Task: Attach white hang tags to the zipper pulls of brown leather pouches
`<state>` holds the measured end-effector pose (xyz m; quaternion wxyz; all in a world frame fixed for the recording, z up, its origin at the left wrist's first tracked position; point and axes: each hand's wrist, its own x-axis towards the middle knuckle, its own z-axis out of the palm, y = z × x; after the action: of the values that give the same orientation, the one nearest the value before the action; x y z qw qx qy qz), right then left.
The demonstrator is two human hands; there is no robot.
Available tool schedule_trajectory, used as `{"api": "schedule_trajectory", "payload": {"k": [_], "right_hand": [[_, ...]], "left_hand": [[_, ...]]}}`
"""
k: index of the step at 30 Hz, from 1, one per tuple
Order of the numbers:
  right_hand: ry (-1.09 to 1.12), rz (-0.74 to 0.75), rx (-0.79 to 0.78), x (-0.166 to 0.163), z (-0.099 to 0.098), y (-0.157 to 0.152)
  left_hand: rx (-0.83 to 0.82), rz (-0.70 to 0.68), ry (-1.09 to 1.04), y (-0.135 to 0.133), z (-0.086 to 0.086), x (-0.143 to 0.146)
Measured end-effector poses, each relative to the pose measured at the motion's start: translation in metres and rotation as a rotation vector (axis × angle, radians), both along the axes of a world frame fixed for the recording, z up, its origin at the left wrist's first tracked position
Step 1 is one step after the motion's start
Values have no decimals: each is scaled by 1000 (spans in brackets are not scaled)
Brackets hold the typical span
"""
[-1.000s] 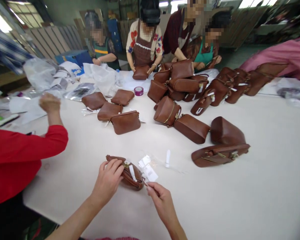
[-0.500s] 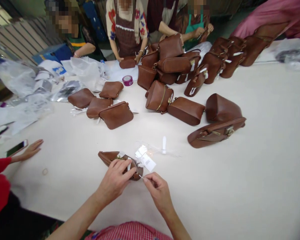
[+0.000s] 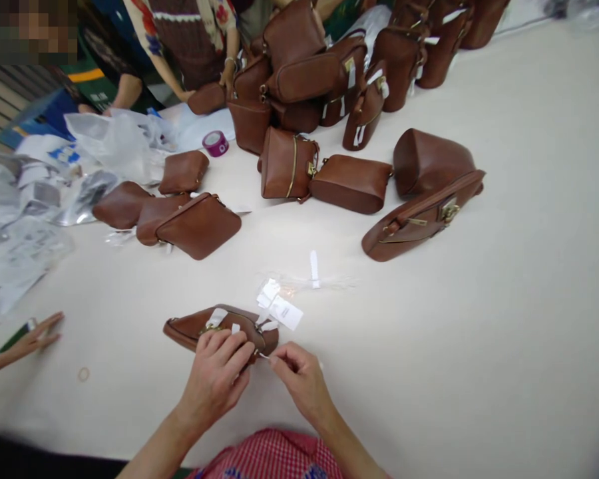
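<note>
A brown leather handbag [image 3: 186,325] lies on the table in front of me, white wrapping strips around parts of its hardware. My left hand [image 3: 219,372] is closed over its near side, fingers curled and gripping it. Just right of the bag, my right hand [image 3: 300,379] pinches the end of a thin white string [image 3: 263,355] that runs to the bag's near right end. The finger and thumb are pressed together. White paper tags [image 3: 285,312] lie behind the bag's right end, close to a bundle of clear plastic strands [image 3: 329,282] with a white band [image 3: 314,269].
Several brown bags [image 3: 349,183] stand and lie across the table, piled higher at the back. Brown pouches [image 3: 199,226], purple tape [image 3: 215,143] and plastic wrapping [image 3: 114,143] are on the left. A co-worker's hand [image 3: 32,339] rests at the left edge; other people stand behind.
My view has shifted, so most things sit differently in the picture. The co-worker's hand at the left now lies over the phone. My hands keep hold of the handbag and the string.
</note>
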<state>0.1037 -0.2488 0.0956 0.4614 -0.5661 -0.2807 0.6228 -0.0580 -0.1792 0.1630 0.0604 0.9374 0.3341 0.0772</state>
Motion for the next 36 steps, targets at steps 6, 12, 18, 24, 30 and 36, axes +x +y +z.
{"api": "schedule_trajectory", "payload": {"k": [6,12,18,24,30,36], "right_hand": [[96,-51,-57,-7,-3,2],[101,-41,-57,-8,-5,4],[128,-49,-76,-12,-6,4],[257,-60,-118,-21,-6,5],[413,-127,-189,-30,-8,6],[451,-196,-220,-30,-5,4]], "left_hand": [[-28,-67,30,9,3,2],[-34,-48,0,6,-2,2],[-36,-46,-26,8,-4,3],[-40,-38,-35,7,-6,4],[-43,-24,-45,7,-8,3],[-64,-25,-43,9,-8,4]]}}
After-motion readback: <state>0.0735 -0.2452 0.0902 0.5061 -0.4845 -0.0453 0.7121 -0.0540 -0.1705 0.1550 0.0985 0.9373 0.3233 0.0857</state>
